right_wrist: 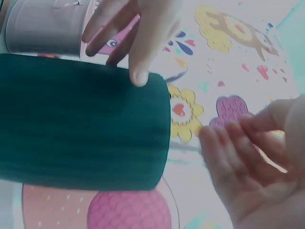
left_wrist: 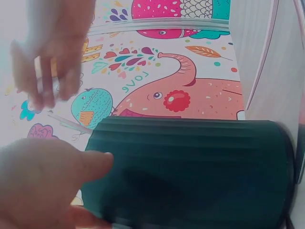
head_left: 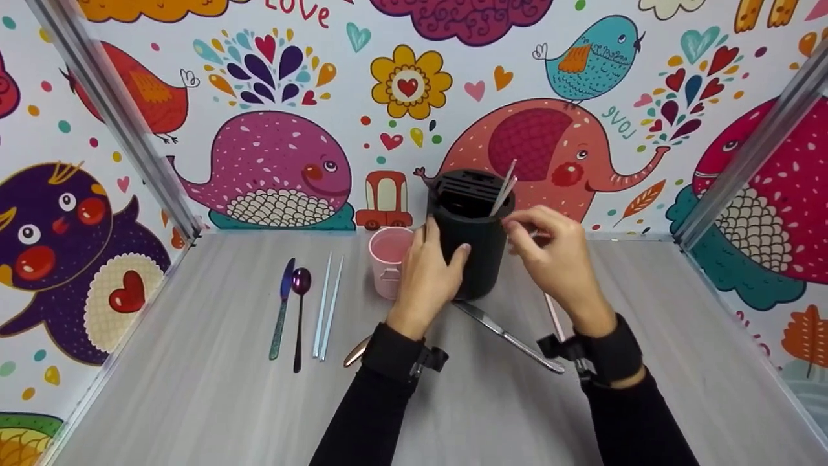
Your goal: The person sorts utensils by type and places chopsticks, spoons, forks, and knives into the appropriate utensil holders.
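A black cylindrical utensil holder (head_left: 477, 262) with a slotted top stands upright near the back wall. My left hand (head_left: 427, 275) grips its left side, thumb across the front, as the left wrist view also shows. Slim pale chopsticks (head_left: 504, 191) lean out of its top on the right. Just right of the rim is my right hand (head_left: 559, 259), fingers bent loosely and nothing visible held in them. In the right wrist view, that hand's fingertips (right_wrist: 209, 136) are near the chopsticks' upper ends and look blurred. A pink cup (head_left: 387, 278) stands close left of the holder, partly behind my left hand.
On the left lie an iridescent knife (head_left: 282, 317), a purple spoon (head_left: 301, 283) and light blue chopsticks (head_left: 322, 310). A silver knife (head_left: 511, 340) lies before the holder. A copper-coloured handle (head_left: 357, 351) and a pink stick (head_left: 554, 314) show beside my wrists. Patterned walls (head_left: 284, 175) surround the table.
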A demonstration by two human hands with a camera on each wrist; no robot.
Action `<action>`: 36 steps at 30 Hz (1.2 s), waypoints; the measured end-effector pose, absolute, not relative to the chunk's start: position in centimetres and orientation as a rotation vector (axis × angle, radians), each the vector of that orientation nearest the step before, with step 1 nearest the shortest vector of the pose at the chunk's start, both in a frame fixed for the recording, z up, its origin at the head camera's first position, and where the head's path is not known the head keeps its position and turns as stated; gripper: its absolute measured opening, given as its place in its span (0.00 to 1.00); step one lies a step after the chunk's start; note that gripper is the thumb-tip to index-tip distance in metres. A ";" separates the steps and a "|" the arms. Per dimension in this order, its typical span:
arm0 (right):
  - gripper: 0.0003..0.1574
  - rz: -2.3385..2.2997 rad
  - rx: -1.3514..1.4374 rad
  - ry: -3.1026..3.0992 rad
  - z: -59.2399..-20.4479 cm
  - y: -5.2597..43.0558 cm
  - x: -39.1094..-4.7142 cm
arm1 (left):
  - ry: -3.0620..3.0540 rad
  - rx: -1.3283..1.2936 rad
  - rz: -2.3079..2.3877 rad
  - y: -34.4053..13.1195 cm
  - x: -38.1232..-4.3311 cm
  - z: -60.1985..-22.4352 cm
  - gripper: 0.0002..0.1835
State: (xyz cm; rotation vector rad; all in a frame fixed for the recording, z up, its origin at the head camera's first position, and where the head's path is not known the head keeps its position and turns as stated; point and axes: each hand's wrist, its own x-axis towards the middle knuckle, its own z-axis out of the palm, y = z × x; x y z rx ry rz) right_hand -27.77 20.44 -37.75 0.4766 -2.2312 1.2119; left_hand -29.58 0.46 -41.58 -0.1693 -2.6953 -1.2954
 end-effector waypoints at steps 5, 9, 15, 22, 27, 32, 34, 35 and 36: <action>0.08 1.085 0.594 -2.664 -40.0 22.5 -27.3 | -2.655 -0.178 -1.297 0.2 -29.7 -41.9 0.45; 0.09 0.890 0.720 -2.970 -42.5 23.7 -27.4 | -2.654 -0.173 -1.295 0.1 -29.7 -41.9 0.45; 0.08 0.656 0.738 -3.218 -46.0 24.4 -26.7 | -2.670 -0.158 -1.286 0.1 -29.8 -42.1 0.45; 0.06 0.504 0.569 -3.321 -47.5 23.9 -26.0 | -2.673 -0.150 -1.296 0.2 -29.8 -42.1 0.45; 0.07 0.488 0.575 -3.333 -47.6 23.7 -25.9 | -2.667 -0.154 -1.306 0.4 -29.9 -42.0 0.46; 0.10 0.389 0.613 -3.322 -47.8 23.5 -25.8 | -2.652 -0.172 -1.305 0.6 -29.9 -42.1 0.46; 0.11 0.342 0.598 -3.321 -47.9 23.3 -25.6 | -2.650 -0.177 -1.313 0.7 -29.8 -42.1 0.46; 0.11 0.317 0.592 -3.321 -48.0 23.2 -25.6 | -2.648 -0.179 -1.316 0.7 -29.8 -42.1 0.46; 0.11 0.298 0.574 -3.325 -48.0 23.1 -25.5 | -2.649 -0.179 -1.321 0.7 -29.8 -42.1 0.46</action>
